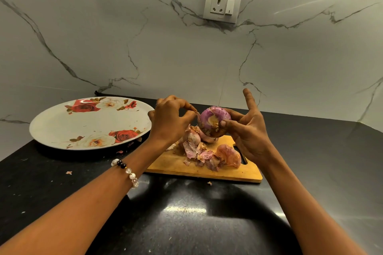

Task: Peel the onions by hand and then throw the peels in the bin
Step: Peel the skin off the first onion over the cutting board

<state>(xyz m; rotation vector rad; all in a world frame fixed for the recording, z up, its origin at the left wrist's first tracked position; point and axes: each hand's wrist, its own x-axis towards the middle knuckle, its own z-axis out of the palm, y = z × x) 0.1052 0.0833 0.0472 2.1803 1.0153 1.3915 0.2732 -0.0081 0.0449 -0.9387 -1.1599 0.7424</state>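
Down at the bottom of the frame our two forearms reach in over the dark, speckled countertop (186,219), and there's a beaded bracelet (126,172) on our left wrist at lower centre-left. A few flecks of skin dot the counter around it.

Moving up to the middle, we come to the wooden chopping board (234,174), with a heap of loose onion peels (209,158) piled on it, pink and papery. Behind that pile, partly hidden, sits what looks like another onion (191,135) with its skin on.

Just above the board, we're holding the purple onion (214,120) in the air. Our right hand (248,130) has thumb and fingers curled round it, index finger sticking straight up. Our left hand (170,120), just left of it, pinches a thin strip of skin (196,113) between thumb and fingertips, the strip running to the onion's side.

At centre-left, a large oval floral plate (62,128) with red roses rests on the counter.

Farthest back, the white marble-veined wall (103,37) fills the upper frame, with a socket and switch plate (222,5) at upper centre-right.
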